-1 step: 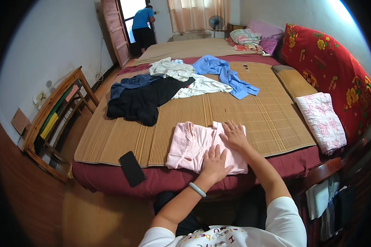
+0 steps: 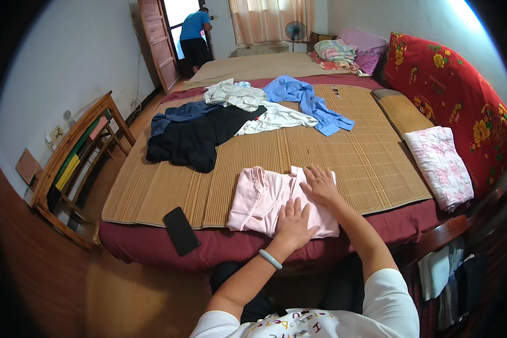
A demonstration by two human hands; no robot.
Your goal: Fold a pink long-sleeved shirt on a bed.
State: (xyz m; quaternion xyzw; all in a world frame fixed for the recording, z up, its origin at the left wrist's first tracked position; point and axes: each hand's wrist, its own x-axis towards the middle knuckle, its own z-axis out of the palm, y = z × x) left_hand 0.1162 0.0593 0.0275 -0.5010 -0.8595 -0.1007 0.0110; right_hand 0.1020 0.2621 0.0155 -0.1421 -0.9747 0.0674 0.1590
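A pale pink garment [image 2: 248,203], partly folded into a rough rectangle, lies at the near edge of the bed's woven mat. My left hand [image 2: 294,224] rests flat on its lower middle, fingers spread. Farther off and to the right, my right hand [image 2: 320,186] presses flat on its upper right part, also with fingers apart. Neither hand grips the cloth. A light-coloured bangle [image 2: 270,259] circles my left wrist.
A black phone [image 2: 181,231] lies on the bed's near edge. Beyond are a black garment [image 2: 191,138], white clothes [image 2: 236,94] and a blue shirt [image 2: 312,104]. At right sit a folded pink-white quilt [image 2: 440,166] and red cushion [image 2: 450,84]. A person [image 2: 195,36] stands by the door.
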